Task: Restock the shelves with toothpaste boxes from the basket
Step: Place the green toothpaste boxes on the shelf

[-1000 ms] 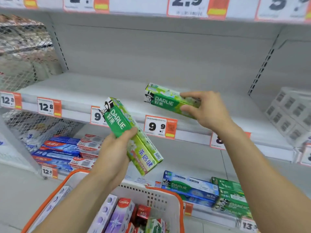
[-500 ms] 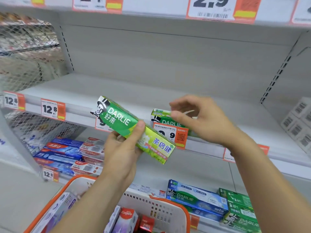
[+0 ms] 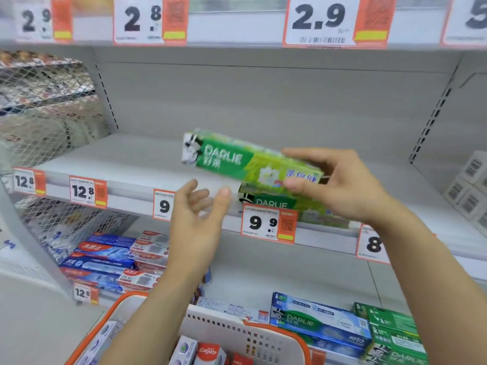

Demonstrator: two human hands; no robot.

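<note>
Right hand [image 3: 340,185] grips green cardboard toothpaste box [image 3: 237,156], long axis left-right | above shelved green box [image 3: 266,202] | left hand [image 3: 197,219] released

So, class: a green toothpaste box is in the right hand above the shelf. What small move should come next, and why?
Probably lower the held green box onto the box already on the shelf: the right hand holds it just above that one, and the left hand is open.

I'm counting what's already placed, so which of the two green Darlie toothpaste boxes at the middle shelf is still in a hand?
The upper green Darlie toothpaste box, pinched at its right end by the right hand. The lower green Darlie box lies on the shelf behind the 9.9 price tag, untouched.
</note>
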